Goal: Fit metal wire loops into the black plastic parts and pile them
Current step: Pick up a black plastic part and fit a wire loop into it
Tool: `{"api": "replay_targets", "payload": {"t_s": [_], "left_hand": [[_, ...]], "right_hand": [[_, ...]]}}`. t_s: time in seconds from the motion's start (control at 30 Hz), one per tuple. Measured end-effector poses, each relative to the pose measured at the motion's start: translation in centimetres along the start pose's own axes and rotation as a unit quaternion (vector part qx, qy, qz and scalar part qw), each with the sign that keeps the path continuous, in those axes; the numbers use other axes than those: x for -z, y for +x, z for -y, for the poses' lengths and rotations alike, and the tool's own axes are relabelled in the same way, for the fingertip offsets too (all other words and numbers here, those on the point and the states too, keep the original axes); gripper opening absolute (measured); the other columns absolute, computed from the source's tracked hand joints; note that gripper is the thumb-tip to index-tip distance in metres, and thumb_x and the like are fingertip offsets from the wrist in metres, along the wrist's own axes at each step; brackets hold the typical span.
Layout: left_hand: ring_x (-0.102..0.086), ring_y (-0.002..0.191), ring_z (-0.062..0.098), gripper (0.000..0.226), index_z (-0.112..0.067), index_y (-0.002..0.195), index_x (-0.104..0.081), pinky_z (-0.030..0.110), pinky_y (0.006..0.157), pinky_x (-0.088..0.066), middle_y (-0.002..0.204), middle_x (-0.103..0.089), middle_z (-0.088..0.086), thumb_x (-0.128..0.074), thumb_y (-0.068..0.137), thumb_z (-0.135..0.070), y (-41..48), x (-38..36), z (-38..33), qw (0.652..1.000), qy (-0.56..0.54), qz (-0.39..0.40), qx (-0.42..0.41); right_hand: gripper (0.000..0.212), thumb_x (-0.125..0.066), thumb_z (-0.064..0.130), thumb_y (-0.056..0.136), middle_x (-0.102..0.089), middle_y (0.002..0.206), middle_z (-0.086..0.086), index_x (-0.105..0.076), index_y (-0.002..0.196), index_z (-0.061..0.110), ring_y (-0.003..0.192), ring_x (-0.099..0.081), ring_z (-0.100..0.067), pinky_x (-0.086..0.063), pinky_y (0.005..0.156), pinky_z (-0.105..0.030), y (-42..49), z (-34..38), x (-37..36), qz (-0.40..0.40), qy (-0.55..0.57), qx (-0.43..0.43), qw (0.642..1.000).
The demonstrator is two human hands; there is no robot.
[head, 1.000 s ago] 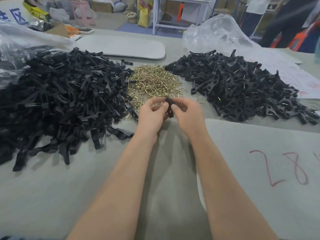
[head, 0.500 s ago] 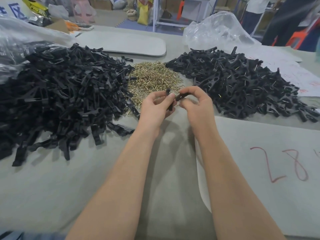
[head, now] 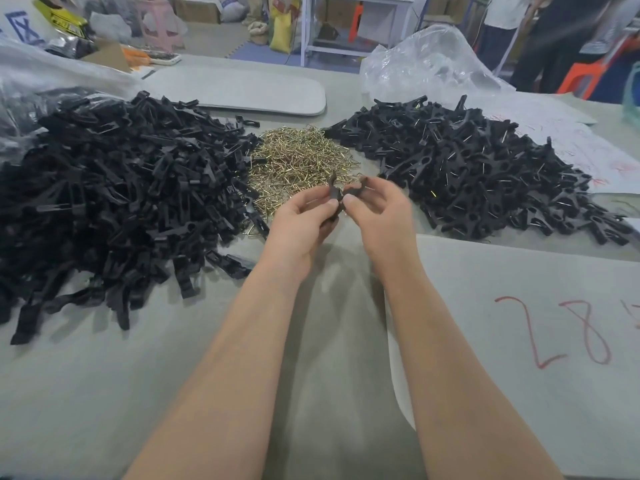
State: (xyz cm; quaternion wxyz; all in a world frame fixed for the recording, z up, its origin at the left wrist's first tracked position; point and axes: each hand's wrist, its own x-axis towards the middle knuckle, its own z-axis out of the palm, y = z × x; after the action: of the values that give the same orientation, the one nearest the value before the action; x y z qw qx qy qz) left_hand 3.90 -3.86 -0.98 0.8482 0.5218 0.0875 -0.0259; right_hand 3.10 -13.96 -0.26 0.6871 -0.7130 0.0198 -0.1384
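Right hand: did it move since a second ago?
Yes, a little. The right hand has risen away from the grey board, going toward the pile of wire loops.

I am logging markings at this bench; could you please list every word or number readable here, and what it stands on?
"28", red handwriting on the grey sheet; the next stroke is cut off.
Blue sign on the white bag: cut off, unreadable.
Red scribbles on the white paper: too faint.
Yellow packet print: too blurred.

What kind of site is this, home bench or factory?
Probably a small factory hand-assembly bench: a left heap and right heap of black plastic parts, a pile of wire loops between them, a clear plastic bag behind.
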Motion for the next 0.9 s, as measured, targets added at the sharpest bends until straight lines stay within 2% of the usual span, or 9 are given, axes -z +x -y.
{"api": "replay_targets", "payload": {"t_s": [0.07, 0.2, 0.3, 0.37, 0.43, 0.53, 0.63, 0.8, 0.9], "left_hand": [[-0.062, 0.085, 0.013, 0.02, -0.013, 0.096, -0.06, 0.019, 0.077, -0.053, 0.091, -0.065, 0.001, -0.055, 0.089, 0.006, 0.03, 0.0, 0.16, 1.0, 0.019, -0.013, -0.009], [-0.062, 0.085, 0.012, 0.025, -0.017, 0.092, -0.06, 0.02, 0.077, -0.053, 0.089, -0.065, -0.001, -0.056, 0.089, 0.007, 0.14, 0.02, 0.37, 0.998, 0.048, -0.006, -0.034], [-0.063, 0.082, 0.007, 0.025, -0.018, 0.094, -0.062, 0.017, 0.074, -0.053, 0.088, -0.066, -0.004, -0.058, 0.088, 0.006, 0.21, 0.2, 0.56, 0.996, 0.072, 0.005, -0.048], [-0.063, 0.083, 0.007, 0.025, -0.019, 0.094, -0.062, 0.018, 0.075, -0.053, 0.088, -0.066, -0.004, -0.059, 0.087, 0.005, 0.22, 0.31, 0.67, 0.996, 0.078, 0.006, -0.051], [-0.063, 0.082, 0.006, 0.024, -0.018, 0.095, -0.063, 0.017, 0.074, -0.053, 0.086, -0.067, -0.005, -0.06, 0.087, 0.004, 0.25, 0.27, 0.68, 0.996, 0.076, 0.005, -0.052], [-0.063, 0.083, 0.007, 0.023, -0.015, 0.098, -0.063, 0.017, 0.074, -0.053, 0.087, -0.067, -0.005, -0.06, 0.087, 0.004, 0.35, 0.21, 0.74, 0.996, 0.072, 0.007, -0.051], [-0.062, 0.088, 0.011, 0.024, -0.012, 0.104, -0.061, 0.02, 0.078, -0.052, 0.095, -0.066, 0.0, -0.061, 0.087, 0.003, 0.42, 0.26, 0.76, 0.996, 0.079, 0.008, -0.051], [-0.062, 0.085, 0.008, 0.023, -0.013, 0.104, -0.061, 0.019, 0.078, -0.053, 0.093, -0.066, -0.002, -0.062, 0.086, 0.003, 0.39, 0.11, 0.76, 0.995, 0.085, 0.012, -0.053], [-0.062, 0.087, 0.01, 0.024, -0.011, 0.107, -0.061, 0.022, 0.08, -0.052, 0.096, -0.066, 0.001, -0.063, 0.086, 0.002, 0.47, 0.14, 0.82, 0.995, 0.089, 0.009, -0.052]], "right_hand": [[0.039, -0.058, -0.005, 0.088, -0.065, 0.107, -0.009, -0.053, 0.125, 0.0, 0.095, -0.062, -0.01, -0.05, 0.094, -0.025, -0.03, 0.01, -0.01, 0.005, -0.005, -0.001, 1.0], [0.04, -0.053, -0.003, 0.091, -0.061, 0.105, -0.002, -0.053, 0.13, 0.008, 0.101, -0.061, -0.016, -0.049, 0.094, -0.025, 0.12, -0.06, 0.07, 0.021, -0.045, 0.018, 0.999], [0.041, -0.05, -0.002, 0.092, -0.061, 0.114, -0.009, -0.052, 0.132, 0.008, 0.108, -0.06, -0.024, -0.05, 0.095, -0.033, 0.24, -0.27, 0.1, 0.026, -0.058, 0.018, 0.998], [0.039, -0.052, 0.0, 0.092, -0.062, 0.116, -0.012, -0.051, 0.13, 0.008, 0.107, -0.06, -0.023, -0.05, 0.095, -0.037, 0.24, -0.33, 0.13, 0.019, -0.063, 0.008, 0.998], [0.033, -0.053, 0.001, 0.092, -0.064, 0.112, -0.009, -0.054, 0.124, 0.006, 0.104, -0.061, -0.019, -0.049, 0.096, -0.034, 0.36, -0.34, 0.31, 0.008, -0.059, 0.006, 0.998], [0.028, -0.053, 0.0, 0.092, -0.064, 0.101, 0.001, -0.059, 0.119, 0.006, 0.096, -0.061, -0.009, -0.05, 0.089, -0.021, 0.39, -0.32, 0.45, 0.007, -0.063, 0.017, 0.998], [0.031, -0.053, -0.001, 0.091, -0.064, 0.103, 0.0, -0.06, 0.121, 0.004, 0.095, -0.061, -0.007, -0.048, 0.085, -0.013, 0.37, -0.29, 0.38, 0.013, -0.075, 0.027, 0.997], [0.032, -0.054, -0.001, 0.091, -0.065, 0.103, 0.001, -0.06, 0.122, 0.006, 0.092, -0.06, -0.003, -0.048, 0.088, -0.014, 0.38, -0.27, 0.49, 0.006, -0.061, 0.021, 0.998], [0.032, -0.053, -0.001, 0.092, -0.066, 0.108, -0.003, -0.06, 0.122, 0.005, 0.095, -0.061, -0.006, -0.048, 0.091, -0.018, 0.44, -0.26, 0.7, 0.003, -0.044, 0.013, 0.999]]}}
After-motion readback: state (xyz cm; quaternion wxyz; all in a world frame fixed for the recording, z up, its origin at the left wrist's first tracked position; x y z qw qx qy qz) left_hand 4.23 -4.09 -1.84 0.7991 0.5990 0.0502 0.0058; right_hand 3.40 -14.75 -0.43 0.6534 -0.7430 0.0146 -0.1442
